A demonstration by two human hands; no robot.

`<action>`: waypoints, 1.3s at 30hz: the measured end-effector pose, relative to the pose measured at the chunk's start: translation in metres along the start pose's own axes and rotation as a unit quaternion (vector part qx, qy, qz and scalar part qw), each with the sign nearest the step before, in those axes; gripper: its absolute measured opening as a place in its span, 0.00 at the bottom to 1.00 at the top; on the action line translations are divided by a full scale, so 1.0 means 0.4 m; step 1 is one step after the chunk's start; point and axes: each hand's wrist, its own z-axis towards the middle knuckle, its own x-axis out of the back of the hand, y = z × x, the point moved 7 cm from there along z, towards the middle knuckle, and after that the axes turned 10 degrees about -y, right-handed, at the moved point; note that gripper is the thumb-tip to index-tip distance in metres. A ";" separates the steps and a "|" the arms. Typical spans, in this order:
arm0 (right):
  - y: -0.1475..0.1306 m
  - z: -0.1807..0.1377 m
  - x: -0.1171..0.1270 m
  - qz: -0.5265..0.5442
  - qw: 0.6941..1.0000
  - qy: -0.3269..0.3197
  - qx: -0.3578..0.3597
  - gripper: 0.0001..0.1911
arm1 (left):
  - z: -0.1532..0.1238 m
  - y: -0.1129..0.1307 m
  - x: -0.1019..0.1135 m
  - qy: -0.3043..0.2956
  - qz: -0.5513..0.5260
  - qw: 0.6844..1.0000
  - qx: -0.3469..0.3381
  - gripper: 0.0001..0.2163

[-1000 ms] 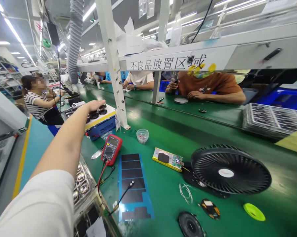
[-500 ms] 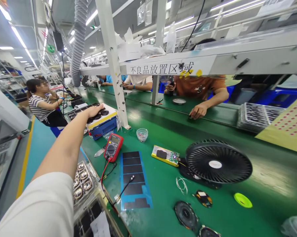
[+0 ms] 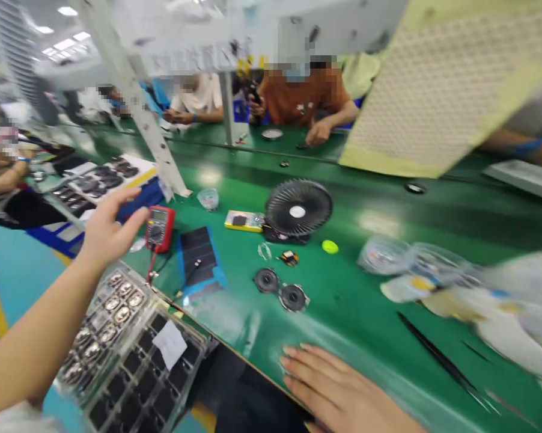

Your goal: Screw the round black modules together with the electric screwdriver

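My left hand (image 3: 113, 228) is raised in the air near the red multimeter (image 3: 160, 230), thumb and fingers apart, with nothing visible in it. My right hand (image 3: 329, 385) rests flat at the front edge of the green bench (image 3: 253, 325), fingers stretched out. Beyond it lie two round black speaker-like parts (image 3: 293, 297), a small round circuit part (image 3: 289, 258) and a loop of thin white wire (image 3: 264, 251). A black desk fan (image 3: 298, 207) stands behind them, beside a yellow-edged battery pack (image 3: 244, 221) with a circuit board. Black tweezers (image 3: 437, 352) lie to the right.
Trays of shiny metal parts (image 3: 122, 304) and black pieces (image 3: 131, 385) sit at lower left. Blue film with dark pads (image 3: 199, 258) lies by the multimeter. Plastic tubs and bags (image 3: 383, 252) crowd the right. A metal post (image 3: 145, 114) rises at left; co-workers sit across the bench.
My left hand has drawn back from the black round parts on the box at left. My right hand has come into view on the bench edge. The view has swung to the right.
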 end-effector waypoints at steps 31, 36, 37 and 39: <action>0.204 -0.119 -0.064 0.704 0.519 0.464 -0.141 0.52 | -0.318 0.771 -0.586 -0.164 -0.147 0.889 -0.401 0.27; 0.203 -0.096 -0.078 0.757 0.464 0.444 -0.119 0.56 | -0.352 0.755 -0.596 -0.185 -0.191 0.847 -0.460 0.25; 0.200 -0.098 -0.076 0.761 0.460 0.442 -0.120 0.55 | -0.353 0.755 -0.590 -0.181 -0.189 0.850 -0.458 0.24; 0.191 -0.107 -0.070 0.771 0.446 0.439 -0.120 0.51 | -0.353 0.761 -0.572 -0.167 -0.173 0.864 -0.442 0.20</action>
